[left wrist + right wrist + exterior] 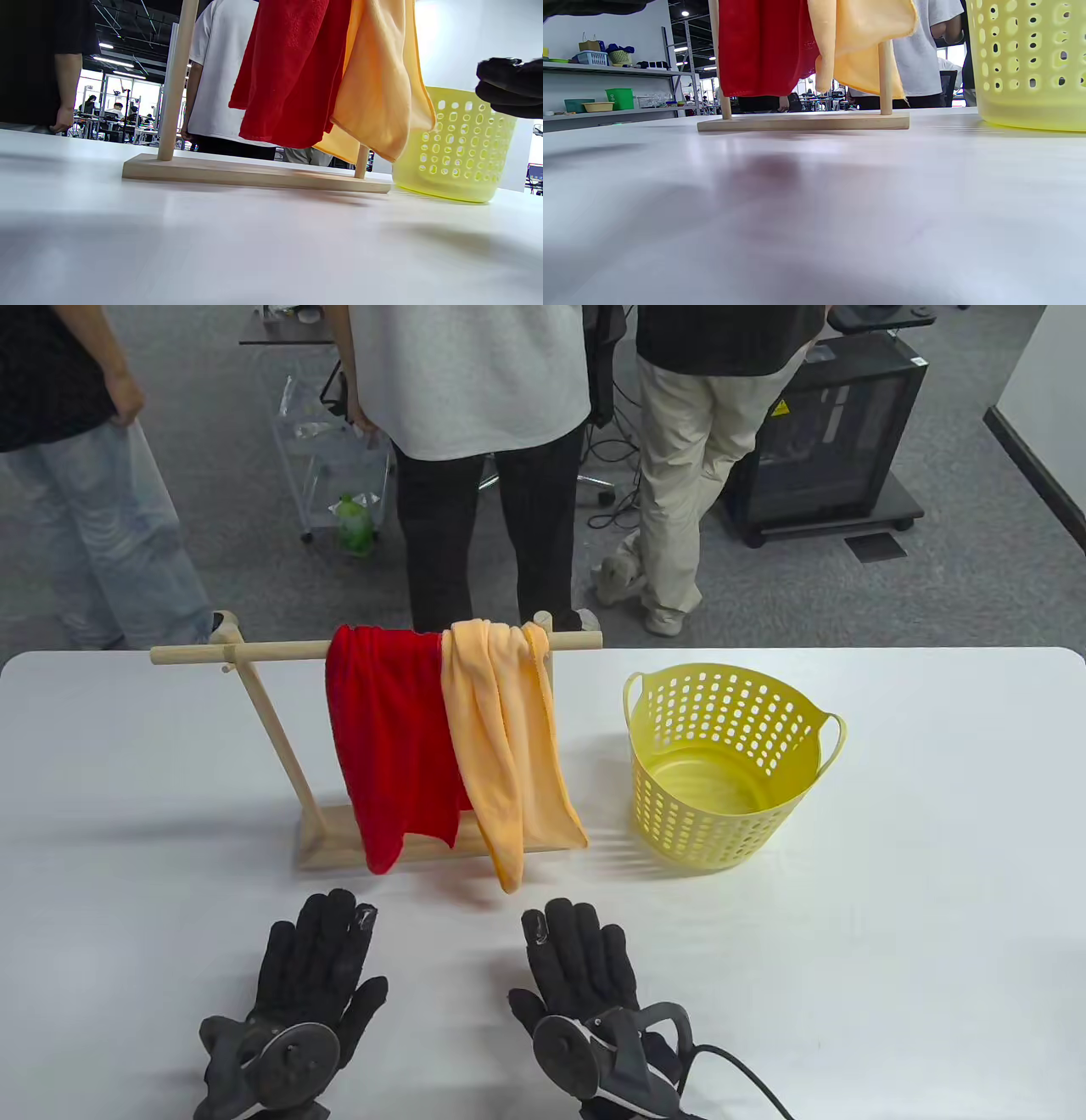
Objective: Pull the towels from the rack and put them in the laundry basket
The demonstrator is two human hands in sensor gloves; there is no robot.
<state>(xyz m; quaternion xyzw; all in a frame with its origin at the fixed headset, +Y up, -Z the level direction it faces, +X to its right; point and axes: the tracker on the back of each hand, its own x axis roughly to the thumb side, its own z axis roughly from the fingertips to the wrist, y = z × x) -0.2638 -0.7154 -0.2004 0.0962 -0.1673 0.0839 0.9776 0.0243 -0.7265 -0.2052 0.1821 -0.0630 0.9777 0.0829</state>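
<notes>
Both hands lie flat on the white surface (933, 899) with fingers straight and holding nothing: the left hand (310, 976) on the near side of the rack (280, 746), before its red towel, and the right hand (581, 980) on the near side of the rack as well, just before the hanging tip of the orange towel. Each carries a round tracker on its back, and a cable trails from the right one. The red towel (386, 746) is draped over the rack's horizontal wooden rod, hanging down past the flat wooden base, and the orange towel (509, 746) hangs beside it on the same rod, toward the basket, its inner edge overlapping the red one. The yellow laundry basket (730, 704), perforated and with two handles, stands upright on the surface just beside the rack's orange-towel end, apart from it, with nothing inside. In the left wrist view the right hand's fingers (509, 87) show dark in front of the basket's rim. Beyond the rack, off the far edge of the surface, three people stand on a grey carpet, with a wire cart, a green bottle and a black cabinet on wheels behind them.
</notes>
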